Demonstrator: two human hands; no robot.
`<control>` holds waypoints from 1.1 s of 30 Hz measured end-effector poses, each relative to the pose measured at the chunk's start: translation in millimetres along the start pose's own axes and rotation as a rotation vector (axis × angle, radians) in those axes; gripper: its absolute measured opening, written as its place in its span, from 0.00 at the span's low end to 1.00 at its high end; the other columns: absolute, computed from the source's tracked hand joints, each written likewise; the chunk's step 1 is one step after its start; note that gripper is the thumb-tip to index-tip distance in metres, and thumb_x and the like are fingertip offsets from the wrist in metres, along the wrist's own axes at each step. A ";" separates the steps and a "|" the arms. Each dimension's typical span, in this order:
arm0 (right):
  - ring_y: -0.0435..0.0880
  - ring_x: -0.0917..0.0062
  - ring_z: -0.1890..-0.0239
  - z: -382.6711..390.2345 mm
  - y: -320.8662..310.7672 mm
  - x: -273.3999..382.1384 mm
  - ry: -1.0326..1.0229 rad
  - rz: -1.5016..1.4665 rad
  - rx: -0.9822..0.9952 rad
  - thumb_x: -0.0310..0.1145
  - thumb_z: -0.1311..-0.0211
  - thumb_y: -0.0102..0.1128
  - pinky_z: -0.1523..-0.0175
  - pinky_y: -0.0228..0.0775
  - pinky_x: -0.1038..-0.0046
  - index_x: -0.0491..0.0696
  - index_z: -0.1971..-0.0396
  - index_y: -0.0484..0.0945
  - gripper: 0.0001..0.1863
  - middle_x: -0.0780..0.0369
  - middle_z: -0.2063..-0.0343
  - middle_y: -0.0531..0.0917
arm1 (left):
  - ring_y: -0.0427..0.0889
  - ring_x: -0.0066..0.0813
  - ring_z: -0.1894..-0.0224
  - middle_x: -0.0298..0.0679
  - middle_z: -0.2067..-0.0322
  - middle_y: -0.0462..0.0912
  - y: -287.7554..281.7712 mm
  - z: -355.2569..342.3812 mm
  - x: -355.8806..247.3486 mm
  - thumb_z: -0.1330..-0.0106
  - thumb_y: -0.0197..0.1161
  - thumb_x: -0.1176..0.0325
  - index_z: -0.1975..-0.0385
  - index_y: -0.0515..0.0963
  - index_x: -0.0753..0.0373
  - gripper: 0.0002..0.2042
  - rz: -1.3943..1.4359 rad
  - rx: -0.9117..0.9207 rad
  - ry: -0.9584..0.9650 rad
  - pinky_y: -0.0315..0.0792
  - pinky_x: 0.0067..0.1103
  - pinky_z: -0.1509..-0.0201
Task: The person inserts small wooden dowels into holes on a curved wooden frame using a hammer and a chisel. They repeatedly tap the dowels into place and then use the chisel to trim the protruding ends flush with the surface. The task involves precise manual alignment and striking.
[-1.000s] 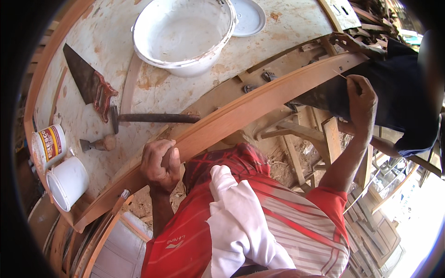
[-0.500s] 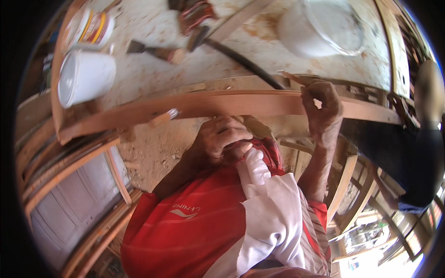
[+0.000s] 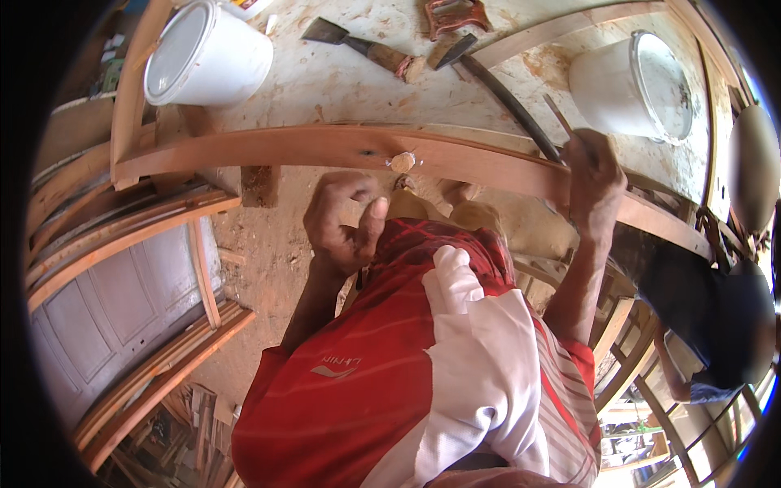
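A long reddish wooden beam (image 3: 309,145) crosses in front of me. On its face sits a small, pale, roundish wooden piece (image 3: 403,163) with white smears around it. My left hand (image 3: 343,221) hovers just below and left of that piece, apart from the beam. Its fingers are loosely curled with the thumb away from them; I see nothing in it. Over the beam's right part, my right hand (image 3: 596,175) is closed on a thin brown stick (image 3: 557,114) pointing up and left. A hammer (image 3: 508,98) with a dark handle lies beside that hand.
On the pale worktop lie a broad-bladed chisel (image 3: 366,50) and a reddish tool handle (image 3: 457,16). White pails stand at the left (image 3: 213,57) and right (image 3: 622,85). A co-worker in dark clothing (image 3: 683,293) is at right. A grey panelled door (image 3: 130,313) and timber frames stand at left.
My left hand has come away from the beam, down and left, uncovering the pale piece. My right hand still holds the stick. The view has shifted, and a blurred pale block at left no longer shows there.
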State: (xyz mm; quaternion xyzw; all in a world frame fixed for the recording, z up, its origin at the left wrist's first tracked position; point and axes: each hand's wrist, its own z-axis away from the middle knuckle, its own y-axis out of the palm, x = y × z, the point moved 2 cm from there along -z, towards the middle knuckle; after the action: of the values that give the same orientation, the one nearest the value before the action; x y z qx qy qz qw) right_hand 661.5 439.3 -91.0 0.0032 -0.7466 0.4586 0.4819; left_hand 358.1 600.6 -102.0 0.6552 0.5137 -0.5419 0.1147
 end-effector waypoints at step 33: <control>0.85 0.50 0.51 -87.8 91.1 -31.4 -0.160 0.517 0.586 0.38 0.44 0.67 0.44 0.76 0.54 0.39 0.56 0.79 0.20 0.44 0.60 0.86 | 0.84 0.39 0.55 0.44 0.56 0.86 0.5 -38.8 16.8 0.37 0.73 0.72 0.54 0.84 0.65 0.13 0.047 0.177 0.134 0.79 0.30 0.54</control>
State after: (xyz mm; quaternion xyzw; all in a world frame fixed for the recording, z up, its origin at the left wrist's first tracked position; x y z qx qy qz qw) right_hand 700.6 538.8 -165.7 -0.0117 -0.5955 0.7568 0.2694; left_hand 379.5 637.0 -101.1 0.7094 0.4548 -0.5374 0.0342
